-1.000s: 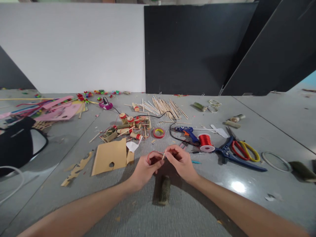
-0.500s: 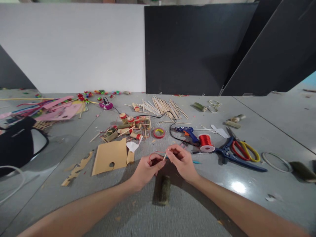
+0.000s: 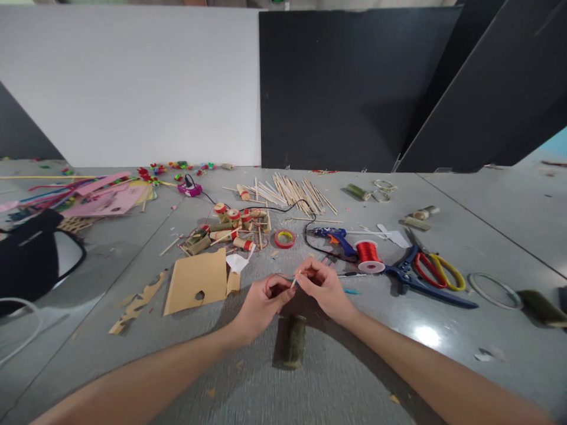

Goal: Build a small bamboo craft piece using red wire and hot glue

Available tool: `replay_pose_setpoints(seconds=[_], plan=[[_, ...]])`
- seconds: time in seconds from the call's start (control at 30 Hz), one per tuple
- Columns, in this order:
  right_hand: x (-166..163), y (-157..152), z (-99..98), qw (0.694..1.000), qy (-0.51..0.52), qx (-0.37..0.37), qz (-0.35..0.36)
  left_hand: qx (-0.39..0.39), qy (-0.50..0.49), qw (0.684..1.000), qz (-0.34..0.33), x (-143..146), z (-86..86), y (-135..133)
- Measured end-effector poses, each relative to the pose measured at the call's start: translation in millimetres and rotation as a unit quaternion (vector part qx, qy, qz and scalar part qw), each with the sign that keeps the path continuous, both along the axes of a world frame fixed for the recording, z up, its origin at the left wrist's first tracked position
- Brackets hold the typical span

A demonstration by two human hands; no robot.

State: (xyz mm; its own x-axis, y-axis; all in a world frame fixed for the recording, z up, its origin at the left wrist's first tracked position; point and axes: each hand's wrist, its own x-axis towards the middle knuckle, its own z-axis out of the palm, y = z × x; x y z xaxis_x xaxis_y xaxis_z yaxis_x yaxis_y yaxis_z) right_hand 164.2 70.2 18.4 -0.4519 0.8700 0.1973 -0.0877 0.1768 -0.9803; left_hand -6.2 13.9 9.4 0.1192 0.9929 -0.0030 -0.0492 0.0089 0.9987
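Observation:
My left hand [image 3: 262, 306] pinches the lower end of a short thin wooden stick [image 3: 294, 282] between thumb and fingers. At the stick's upper end, the fingertips of my right hand [image 3: 322, 288] are closed on it. A thin red cord [image 3: 268, 283] loops over the left fingers and runs toward the right fingertips; whether it is tied to the stick I cannot tell. Just below the hands, a dark green bamboo piece [image 3: 294, 342] lies on the grey surface. Behind my right hand lies a blue pen-like thing [image 3: 352, 291], partly hidden.
Left of my hands lies a cardboard piece [image 3: 197, 283]. Bamboo pieces with red tape [image 3: 234, 215], a tape roll [image 3: 284, 238] and wooden sticks [image 3: 303, 193] lie beyond. A glue gun [image 3: 339, 237], red cord spool [image 3: 369, 256], pruning shears [image 3: 425, 286] and scissors [image 3: 443, 273] are at right.
Both hands stay together at the stick, and my right fingertips have shifted very slightly left along it. Nothing has been let go.

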Motion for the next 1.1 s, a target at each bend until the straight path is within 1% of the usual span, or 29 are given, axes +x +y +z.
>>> replay_pose_setpoints(seconds=[0.23,0.33,0.47,0.63,0.9,1.1], plan=[[-0.6,-0.2,-0.1,1.0,0.006,-0.008,0.0,-0.01,-0.015,1.0,-0.004,-0.5,-1.1,0.2],[-0.5,-2.3,0.1,1.0,0.02,-0.008,-0.022,-0.013,-0.019,1.0,-0.005,-1.2,-2.7,1.2],[-0.3,-3.5,0.0,0.998,0.017,0.01,-0.055,-0.014,-0.021,1.0,-0.002,-1.7,-4.3,2.1],[-1.3,-3.3,0.5,0.998,0.0,0.012,-0.058,-0.019,-0.02,1.0,0.008,-1.2,-2.9,1.4],[-1.6,-3.7,2.1,0.999,-0.002,0.006,-0.044,-0.022,-0.028,0.999,0.003,0.0,0.0,0.5],[-1.6,-5.0,3.4,0.997,-0.045,0.04,-0.043,-0.022,-0.024,0.999,0.003,-0.2,-0.5,0.5]])
